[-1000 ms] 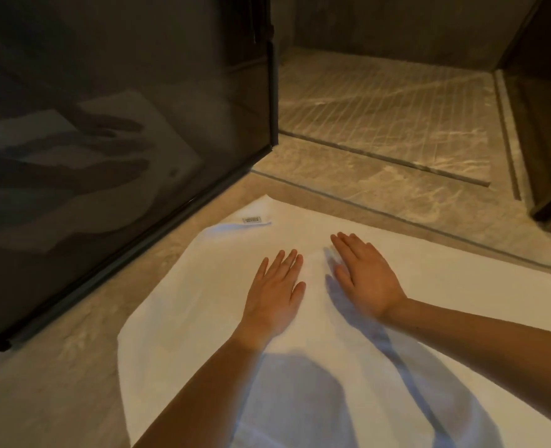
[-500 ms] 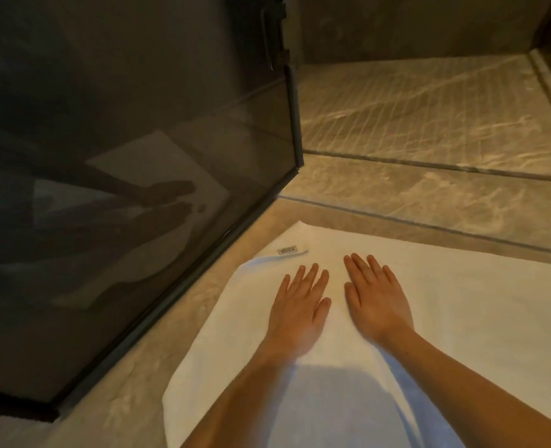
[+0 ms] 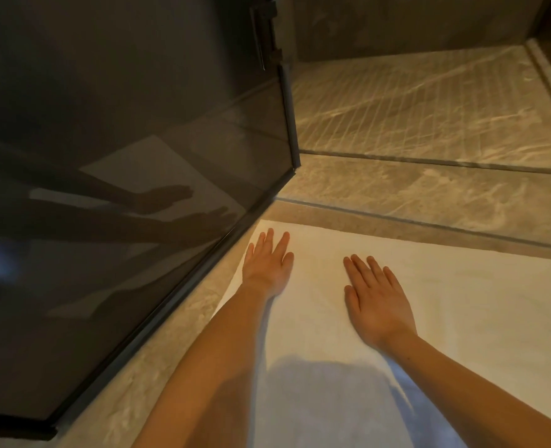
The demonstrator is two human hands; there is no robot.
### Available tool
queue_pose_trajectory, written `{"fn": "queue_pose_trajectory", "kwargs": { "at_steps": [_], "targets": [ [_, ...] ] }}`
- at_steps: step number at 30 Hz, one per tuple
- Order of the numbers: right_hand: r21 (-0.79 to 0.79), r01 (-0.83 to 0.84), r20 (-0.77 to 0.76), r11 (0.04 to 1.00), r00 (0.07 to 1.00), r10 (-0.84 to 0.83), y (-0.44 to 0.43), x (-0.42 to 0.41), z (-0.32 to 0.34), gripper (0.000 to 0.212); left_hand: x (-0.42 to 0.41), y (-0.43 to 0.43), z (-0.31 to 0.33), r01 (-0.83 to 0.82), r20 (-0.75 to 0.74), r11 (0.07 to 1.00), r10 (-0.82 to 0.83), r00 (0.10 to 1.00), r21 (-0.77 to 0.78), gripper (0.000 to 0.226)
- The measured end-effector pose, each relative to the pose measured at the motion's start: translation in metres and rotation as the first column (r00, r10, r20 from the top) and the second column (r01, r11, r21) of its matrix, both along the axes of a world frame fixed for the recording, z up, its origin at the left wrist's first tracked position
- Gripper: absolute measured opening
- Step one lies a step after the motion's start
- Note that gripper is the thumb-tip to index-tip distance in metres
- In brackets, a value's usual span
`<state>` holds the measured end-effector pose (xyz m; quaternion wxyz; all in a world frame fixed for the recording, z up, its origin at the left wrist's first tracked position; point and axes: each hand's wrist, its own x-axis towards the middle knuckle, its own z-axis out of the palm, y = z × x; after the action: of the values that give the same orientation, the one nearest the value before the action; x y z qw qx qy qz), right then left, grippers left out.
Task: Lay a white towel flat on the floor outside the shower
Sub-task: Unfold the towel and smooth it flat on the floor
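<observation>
A white towel (image 3: 461,305) lies spread on the marble floor just outside the shower threshold. My left hand (image 3: 267,263) rests palm down on its far left corner, fingers apart, close to the glass panel's bottom rail. My right hand (image 3: 376,302) lies flat on the towel's middle, fingers spread. Neither hand holds anything. The towel's near edge runs out of the frame, and my shadow covers its near part.
A dark glass shower panel (image 3: 122,189) with a black bottom rail stands along the left and reflects my arms. Beyond the towel are a marble threshold strip (image 3: 429,202) and the grooved shower floor (image 3: 429,108). A strip of bare floor (image 3: 170,344) separates towel and glass.
My hands have slid apart on the towel: the left out to the far left corner, covering the label, the right toward the right. The view has shifted closer to the glass.
</observation>
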<state>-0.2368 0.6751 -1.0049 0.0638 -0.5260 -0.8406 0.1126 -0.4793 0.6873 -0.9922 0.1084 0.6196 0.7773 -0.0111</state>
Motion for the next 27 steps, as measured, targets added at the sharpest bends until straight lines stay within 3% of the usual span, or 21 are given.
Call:
{"fn": "queue_pose_trajectory", "kwargs": {
  "at_steps": [2, 5, 8, 10, 14, 16, 18, 20, 23, 27],
  "targets": [
    [0.007, 0.006, -0.002, 1.000, 1.000, -0.006, 0.000, -0.001, -0.002, 0.058, -0.001, 0.004, 0.023, 0.040, -0.057, 0.992, -0.047, 0.997, -0.116, 0.056],
    [-0.006, 0.022, 0.006, 1.000, 1.000, -0.022, 0.001, -0.002, 0.002, 0.059, 0.006, -0.004, 0.074, 0.253, -0.193, 0.929, -0.310, 0.931, -0.270, 0.057],
    [-0.030, 0.013, 0.010, 0.999, 1.000, -0.013, 0.000, -0.002, 0.008, 0.058, 0.010, -0.059, 0.122, 0.470, -0.043, 0.808, -0.517, 0.855, -0.356, 0.059],
    [-0.075, -0.001, 0.019, 0.997, 1.000, 0.002, -0.002, -0.003, 0.015, 0.058, 0.001, -0.114, 0.141, 0.538, 0.081, 0.746, -0.555, 0.828, -0.392, 0.060],
    [-0.091, -0.005, 0.053, 0.996, 0.999, 0.010, -0.006, -0.001, 0.022, 0.057, -0.009, -0.191, 0.147, 0.493, 0.131, 0.779, -0.483, 0.866, -0.387, 0.064],
    [-0.103, -0.008, 0.060, 0.995, 0.998, 0.014, -0.007, -0.001, 0.023, 0.058, 0.000, -0.211, 0.125, 0.431, 0.097, 0.860, -0.421, 0.902, -0.272, 0.062],
    [-0.059, -0.001, 0.045, 0.998, 0.999, 0.004, -0.004, 0.000, 0.015, 0.058, 0.006, -0.229, 0.097, 0.252, 0.188, 0.965, -0.236, 0.953, -0.065, 0.064],
    [-0.038, -0.009, 0.031, 0.999, 0.999, 0.011, 0.004, 0.001, 0.010, 0.058, -0.001, -0.245, 0.072, 0.031, 0.310, 0.999, -0.041, 0.950, 0.040, 0.068],
    [-0.064, -0.005, 0.066, 0.998, 0.998, 0.010, 0.008, -0.005, 0.015, 0.057, -0.009, -0.273, 0.051, -0.175, 0.370, 0.984, 0.169, 0.913, -0.018, 0.072],
    [-0.097, 0.035, 0.170, 0.995, 0.985, -0.018, 0.020, -0.014, 0.029, 0.057, -0.018, -0.261, 0.053, -0.144, 0.350, 0.990, 0.139, 0.926, -0.013, 0.073]
  ]
}}
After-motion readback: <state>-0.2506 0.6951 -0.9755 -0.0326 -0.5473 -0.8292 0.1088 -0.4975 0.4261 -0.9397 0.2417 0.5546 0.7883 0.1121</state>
